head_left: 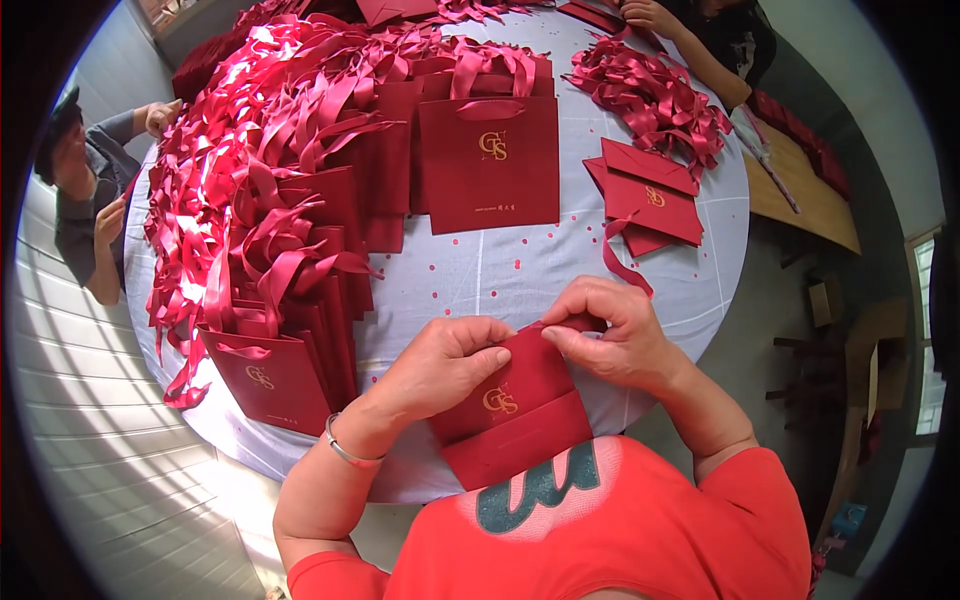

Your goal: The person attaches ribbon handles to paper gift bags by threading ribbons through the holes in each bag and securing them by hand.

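A dark red paper gift bag [520,400] with a gold emblem lies flat before me at the table's near edge. My left hand [450,360] pinches the bag's upper edge between thumb and fingers. At the upper right corner, my right hand [610,330] is closed with thumb and forefinger together, and a bit of red ribbon or bag edge shows under its fingers; exactly what it grips is hard to see. A loose red ribbon [622,262] runs down from the small stack of flat bags [655,207] to beside my right hand.
Finished-looking bags with ribbon handles crowd the left, one standing bag [270,385] nearest me. Another bag [490,165] lies farther off. A ribbon heap [650,100] is at the back right. Small red dots are scattered over the white tablecloth [450,270]. Two people work across the table.
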The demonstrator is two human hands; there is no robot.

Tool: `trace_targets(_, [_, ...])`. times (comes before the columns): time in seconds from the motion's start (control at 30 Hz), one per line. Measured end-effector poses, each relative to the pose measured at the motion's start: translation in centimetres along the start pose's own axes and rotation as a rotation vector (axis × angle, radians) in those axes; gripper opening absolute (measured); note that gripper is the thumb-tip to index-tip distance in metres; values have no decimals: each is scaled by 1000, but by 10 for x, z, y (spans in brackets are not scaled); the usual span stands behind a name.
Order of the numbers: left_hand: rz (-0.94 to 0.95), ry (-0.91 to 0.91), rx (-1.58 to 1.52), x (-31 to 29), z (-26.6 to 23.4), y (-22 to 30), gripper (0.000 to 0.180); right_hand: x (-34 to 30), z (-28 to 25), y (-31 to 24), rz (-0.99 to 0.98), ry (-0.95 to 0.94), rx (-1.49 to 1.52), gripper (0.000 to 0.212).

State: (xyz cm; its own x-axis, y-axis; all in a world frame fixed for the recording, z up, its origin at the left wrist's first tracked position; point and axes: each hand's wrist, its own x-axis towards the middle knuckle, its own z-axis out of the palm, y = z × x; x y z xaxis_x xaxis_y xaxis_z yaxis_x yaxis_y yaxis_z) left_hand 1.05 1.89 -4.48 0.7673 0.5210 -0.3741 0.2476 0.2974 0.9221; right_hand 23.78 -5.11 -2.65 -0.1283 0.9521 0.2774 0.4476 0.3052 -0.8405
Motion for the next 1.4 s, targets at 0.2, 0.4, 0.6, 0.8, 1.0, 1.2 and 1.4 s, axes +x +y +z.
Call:
trace_targets(0.2, [-12, -14, -49, -3, -1, 9, 23, -6, 8, 2, -121, -2, -84, 11])
trace_targets(0.4, [-5, 3, 24, -3, -2, 8, 27, -7, 18, 1, -192, -2, -174, 13])
trace_targets(0.6, [3, -9, 14, -3, -2, 8, 27, -8, 20, -3, -181, 32, -207, 12])
trace_targets(0.8, [28, 7, 54, -2, -2, 6, 26, -6, 22, -3, -230, 22, -193, 14])
trace_targets(1.0, [59, 19, 88, 0, -2, -2, 25, -6, 26, -8, -252, 7, -334, 14])
trace_targets(1.2, [62, 18, 119, -1, -2, -2, 24, -4, 28, -10, -301, -37, -389, 12])
trace_targets(1.4, [70, 36, 205, -1, 1, -3, 24, -8, 36, -13, -313, -90, -575, 17])
